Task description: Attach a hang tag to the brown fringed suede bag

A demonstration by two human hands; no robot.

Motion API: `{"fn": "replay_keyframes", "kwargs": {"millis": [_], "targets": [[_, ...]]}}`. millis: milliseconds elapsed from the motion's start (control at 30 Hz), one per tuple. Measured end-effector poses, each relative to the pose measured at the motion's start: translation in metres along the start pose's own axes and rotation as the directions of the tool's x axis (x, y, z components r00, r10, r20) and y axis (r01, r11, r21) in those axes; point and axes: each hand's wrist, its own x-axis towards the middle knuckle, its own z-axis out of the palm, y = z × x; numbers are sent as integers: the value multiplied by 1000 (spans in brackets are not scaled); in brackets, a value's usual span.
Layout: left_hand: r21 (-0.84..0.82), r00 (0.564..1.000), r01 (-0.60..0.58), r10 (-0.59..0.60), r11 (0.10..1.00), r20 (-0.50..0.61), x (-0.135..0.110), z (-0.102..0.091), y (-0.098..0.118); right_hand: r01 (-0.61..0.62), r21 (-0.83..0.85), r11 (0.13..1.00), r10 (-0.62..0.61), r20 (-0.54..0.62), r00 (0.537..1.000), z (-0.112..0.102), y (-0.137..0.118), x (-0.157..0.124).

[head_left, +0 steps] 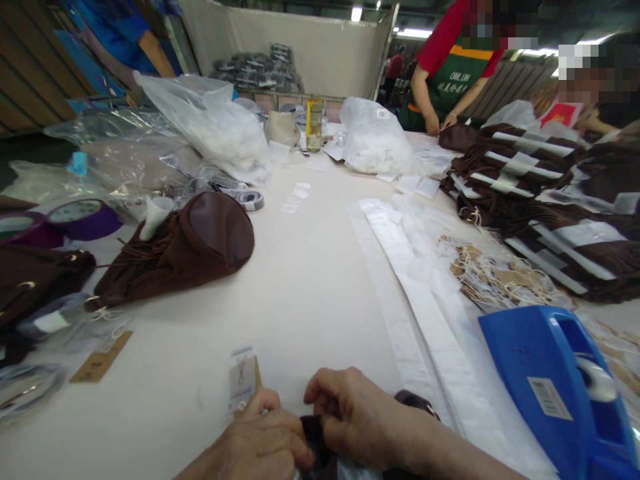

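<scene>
Both my hands work close together at the bottom edge of the white table (310,280). My left hand (260,443) is closed, fingers curled around a dark brown item (320,453) that is mostly hidden beneath my hands. My right hand (355,417) is also closed, pinching the same dark item from the right. A small clear packet with a brown paper tag (243,381) lies flat just beyond my left fingers. A brown suede fringed bag (190,247) lies further off to the left.
A blue tape dispenser (560,387) stands at the right front. Long white strips (415,293), a heap of string tags (495,277) and stacked brown bags (550,200) fill the right. Plastic bags of white stuffing (220,127) sit at the back. A person in a red shirt (450,73) works opposite.
</scene>
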Motion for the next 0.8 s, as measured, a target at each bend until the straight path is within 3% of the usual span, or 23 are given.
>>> {"fn": "replay_keyframes", "kwargs": {"millis": [200, 333, 467, 600, 700, 800], "targets": [[-147, 956, 17, 27, 989, 291, 23, -6, -4, 6, -58, 998, -8, -32, 999, 0, -3, -5], [-235, 910, 143, -34, 961, 414, 27, -19, 1, 32, -109, 994, -40, -68, 997, 6, 2, -4], [-100, 887, 190, -127, 977, 444, 27, -32, 7, 48, -83, 995, -56, -96, 994, 12, 11, -1], [27, 914, 210, -207, 977, 350, 23, -23, 13, 23, -31, 999, -27, -109, 994, 15, 15, 2], [4, 918, 211, -200, 977, 342, 26, -18, 14, 34, -27, 999, -37, -122, 992, 15, 15, 2], [-64, 887, 233, -185, 970, 423, 36, -20, 11, 42, -2, 999, -42, -118, 992, 15, 14, 0]]}}
